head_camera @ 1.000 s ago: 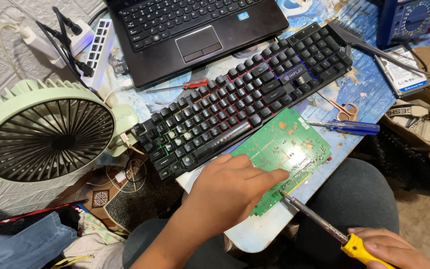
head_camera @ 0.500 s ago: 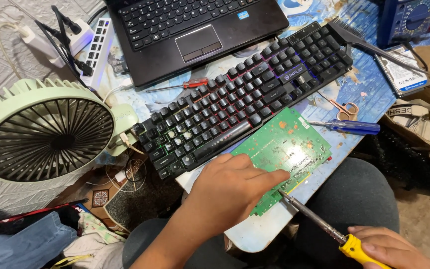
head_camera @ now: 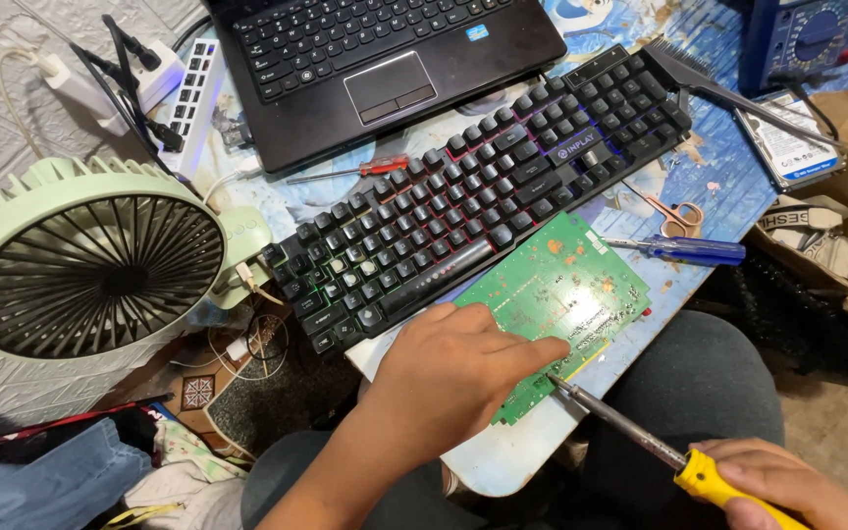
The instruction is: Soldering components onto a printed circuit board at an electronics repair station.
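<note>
A green circuit board (head_camera: 561, 294) lies on the near edge of a small blue patterned table (head_camera: 503, 461). My left hand (head_camera: 449, 378) rests flat on the board's near left part, fingers pointing right. My right hand (head_camera: 787, 486) grips the yellow handle of a screwdriver (head_camera: 640, 432). Its metal tip touches the board's near edge, right beside my left fingertips. Just behind the board sits a black keyboard (head_camera: 473, 196) with coloured backlight, set diagonally.
A black laptop (head_camera: 375, 69) stands behind the keyboard. A pale green fan (head_camera: 90, 265) lies at the left, a white power strip (head_camera: 193, 93) above it. A blue-handled screwdriver (head_camera: 689, 248), small scissors (head_camera: 674, 213), a red screwdriver (head_camera: 365, 169) and a blue multimeter (head_camera: 802, 39) are nearby.
</note>
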